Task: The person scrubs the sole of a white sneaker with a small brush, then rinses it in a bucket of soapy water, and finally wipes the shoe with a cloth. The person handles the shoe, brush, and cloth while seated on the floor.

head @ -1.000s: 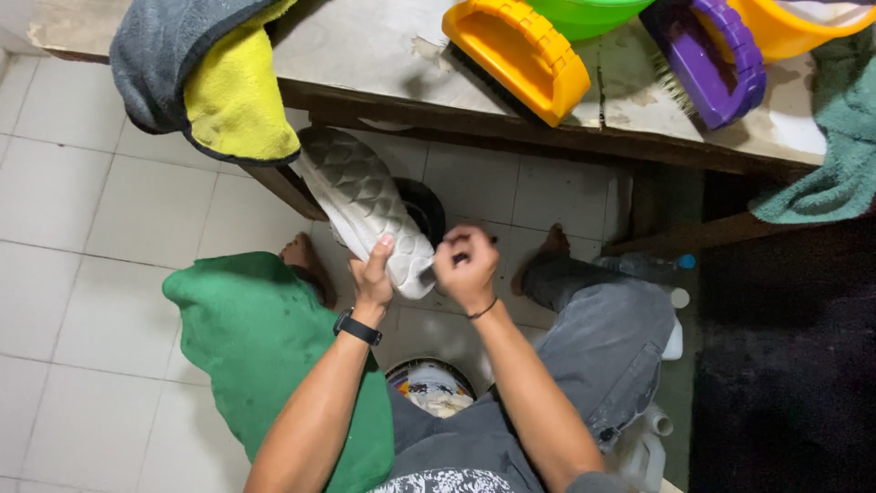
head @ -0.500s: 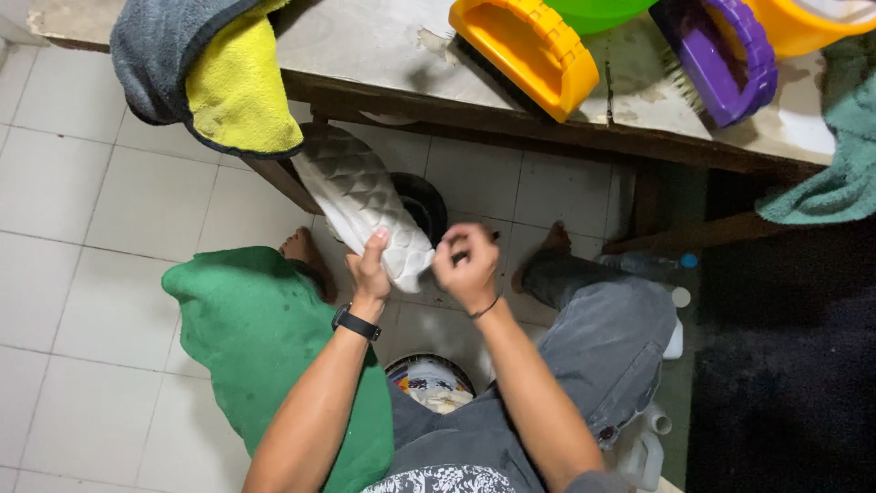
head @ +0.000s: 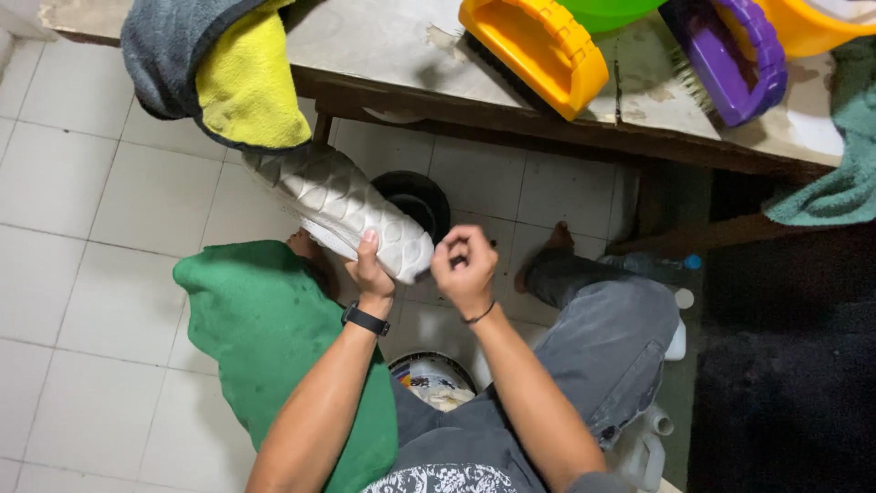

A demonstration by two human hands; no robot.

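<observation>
— How are the hands sitting?
— I'm seeing the left hand [head: 368, 271] gripping with its thumb pointing up, forearm reaching forward. The right hand [head: 465, 269] is curling into a loose fist just beside it, wrist bending.

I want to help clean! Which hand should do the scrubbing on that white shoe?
Probably the right hand. It is closed in a fist at the toe of the white shoe, seemingly around something small I can't make out, while the left hand grips the shoe to steady it.
</observation>
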